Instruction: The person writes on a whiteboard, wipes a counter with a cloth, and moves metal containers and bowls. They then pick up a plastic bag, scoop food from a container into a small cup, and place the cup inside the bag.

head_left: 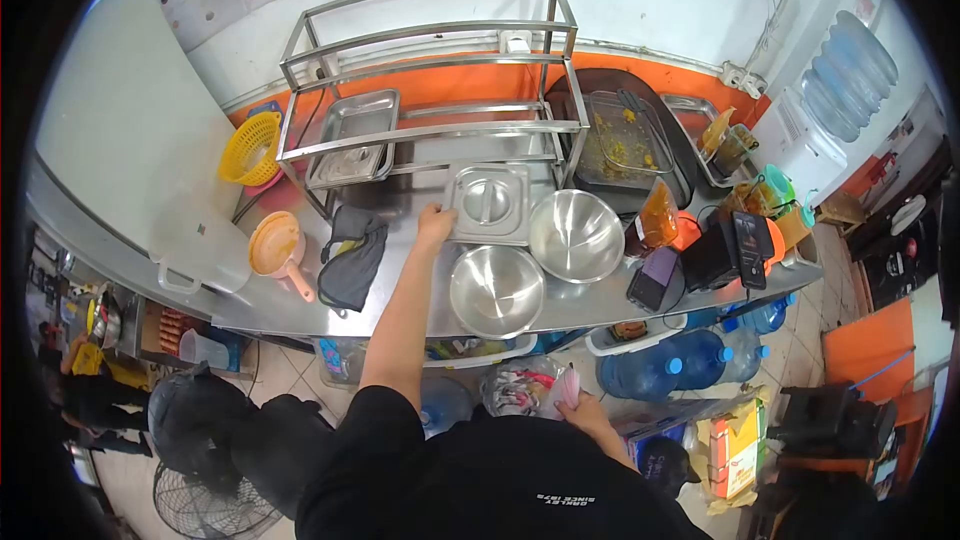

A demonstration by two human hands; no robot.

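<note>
My left hand (pixel 435 225) reaches across the steel counter (pixel 400 285) and touches the left edge of a square steel lid (pixel 490 202) with a round knob. In front of the lid stand two empty steel bowls, one near the counter's front (pixel 496 290) and one to its right (pixel 575 235). My right hand (pixel 583 408) is low, below the counter edge, closed on a pink thing (pixel 566 387) next to a crumpled plastic bag (pixel 520 387); what the pink thing is I cannot tell.
A steel rack (pixel 430 70) stands at the back with a tray (pixel 352 135) under it. A dark cloth (pixel 352 258), an orange pan (pixel 280 248), a yellow basket (pixel 252 147), a food tray (pixel 625 138), sauce bags and a card terminal (pixel 752 245) crowd the counter. Water jugs (pixel 650 365) sit below.
</note>
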